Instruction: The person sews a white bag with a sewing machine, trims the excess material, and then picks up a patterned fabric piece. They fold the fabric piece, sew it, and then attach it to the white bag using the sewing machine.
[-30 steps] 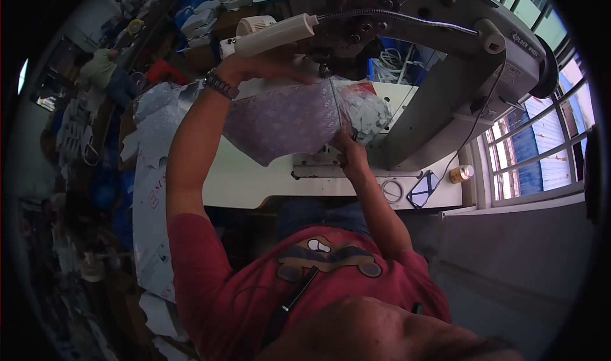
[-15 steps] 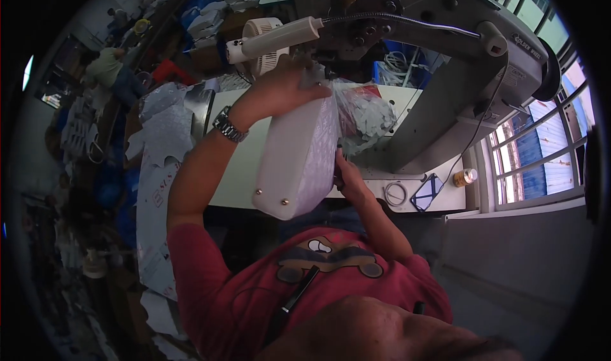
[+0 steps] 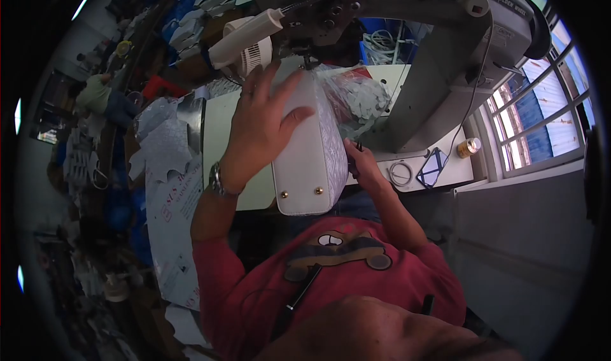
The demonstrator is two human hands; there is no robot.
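A white handbag [image 3: 302, 163] with brass-coloured feet on its base and a patterned, shiny side lies under the head of a sewing machine [image 3: 331, 17]. My left hand [image 3: 267, 122], with a metal watch on its wrist, is over the bag's left side, fingers spread apart. Low at the bag's right side, my right hand [image 3: 363, 165] has its fingers curled, with a small dark tip showing above them; I cannot tell what it holds. Clear plastic wrap with pale pieces inside [image 3: 366, 103] lies just behind the bag's right side.
A white tube-shaped lamp [image 3: 245, 39] and a small fan [image 3: 256, 56] stand at the machine's left. On the table's right are a coiled cable [image 3: 400, 173], a phone [image 3: 433, 169] and a jar [image 3: 469, 148]. Sheet material [image 3: 178, 214] lies left. Another person [image 3: 102, 97] is at far left.
My left hand has come off the bag's far end and moved nearer, its fingers spreading. The bag has turned slightly, showing more of its white base. My right hand stays beside it.
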